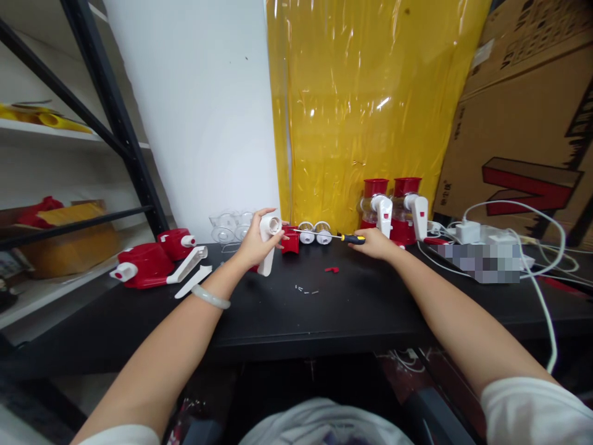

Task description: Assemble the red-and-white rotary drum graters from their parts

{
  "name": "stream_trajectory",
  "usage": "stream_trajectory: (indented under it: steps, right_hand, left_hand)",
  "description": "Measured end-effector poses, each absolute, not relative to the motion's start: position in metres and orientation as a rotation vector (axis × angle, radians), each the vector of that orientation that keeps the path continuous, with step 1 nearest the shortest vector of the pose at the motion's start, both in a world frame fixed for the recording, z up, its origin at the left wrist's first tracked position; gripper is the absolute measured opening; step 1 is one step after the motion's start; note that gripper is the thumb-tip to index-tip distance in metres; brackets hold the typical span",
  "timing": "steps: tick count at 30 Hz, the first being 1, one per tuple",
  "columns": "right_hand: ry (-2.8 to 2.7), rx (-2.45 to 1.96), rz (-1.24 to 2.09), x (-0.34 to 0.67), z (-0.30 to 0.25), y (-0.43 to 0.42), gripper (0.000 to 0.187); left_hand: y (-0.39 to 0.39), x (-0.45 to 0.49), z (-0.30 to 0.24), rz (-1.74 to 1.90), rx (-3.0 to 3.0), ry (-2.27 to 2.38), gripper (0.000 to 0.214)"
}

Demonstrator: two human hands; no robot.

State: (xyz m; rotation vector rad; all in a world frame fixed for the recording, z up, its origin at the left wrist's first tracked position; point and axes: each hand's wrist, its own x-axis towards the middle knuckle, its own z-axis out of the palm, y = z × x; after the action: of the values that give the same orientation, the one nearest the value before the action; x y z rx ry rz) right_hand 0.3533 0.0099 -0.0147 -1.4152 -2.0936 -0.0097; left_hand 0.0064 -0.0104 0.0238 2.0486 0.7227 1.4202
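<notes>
My left hand [254, 242] is closed around a white plastic handle piece [268, 238] with a round end, held upright over the black table [278, 315]. A small red plastic part [291, 241] sits right beside it. My right hand [373, 243] grips a screwdriver [345, 238] with a yellow and black handle; its thin shaft points left toward the red part. A tiny red piece [332, 269] and a few small screws [306, 289] lie on the table between my hands.
Two assembled red and white units [393, 210] stand at the back before a yellow plastic sheet [361, 105]. Red housings [148, 262] and white handles [192, 275] lie left. Clear cups [229, 225], white cables and chargers [482, 238], cardboard boxes [523, 123] and a metal shelf [69, 216] surround.
</notes>
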Motion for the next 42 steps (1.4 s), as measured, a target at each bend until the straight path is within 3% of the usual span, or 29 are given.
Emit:
stream_trajectory:
  steps: [11, 21, 42]
  right_hand:
    - [-2.154, -1.451, -0.001, 0.348, -0.017, 0.008, 0.018]
    - [-2.182, -1.454, 0.008, 0.346, -0.018, 0.007, 0.020]
    - [-2.211, -1.431, -0.007, 0.344, -0.018, 0.007, 0.022]
  left_hand:
    - [-0.020, 0.011, 0.022, 1.093, 2.051, 0.514, 0.045]
    - [-0.024, 0.012, 0.023, 0.974, 1.993, 0.472, 0.060]
    - [-0.017, 0.011, 0.019, 1.015, 2.178, 0.537, 0.063]
